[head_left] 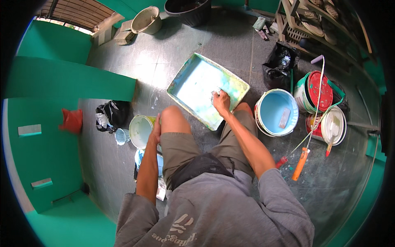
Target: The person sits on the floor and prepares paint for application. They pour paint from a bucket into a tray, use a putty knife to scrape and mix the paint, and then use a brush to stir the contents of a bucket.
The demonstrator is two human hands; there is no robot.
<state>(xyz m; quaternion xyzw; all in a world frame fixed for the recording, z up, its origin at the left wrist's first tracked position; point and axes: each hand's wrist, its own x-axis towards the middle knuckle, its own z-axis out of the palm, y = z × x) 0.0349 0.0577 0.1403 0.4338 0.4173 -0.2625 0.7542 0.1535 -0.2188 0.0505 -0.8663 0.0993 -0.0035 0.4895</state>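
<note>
1. Head view, centre: a shallow rectangular tray (190, 110) lies aslant on the dark tiled floor (234, 45), just beyond the person's knees; its inside is streaked with pale blue, white and yellow-green.
2. Right hand (222, 101) reaches into the tray's near right part; its fingers curl downward at a small whitish, dark-specked patch; whether they grip anything cannot be told.
3. Left hand (156, 129) is at the outer side of the left knee, just beside a pale tub (140, 131); its fingers are mostly hidden, so their state cannot be told.
4. Right of the knees stands a light-blue bucket (268, 103) with a pale rectangular piece (284, 118) inside; beyond it are a red lid (321, 89) on a pail, a brush (333, 133) on a white lid (328, 122), and an orange handle (300, 164) on a thin rod.
</note>
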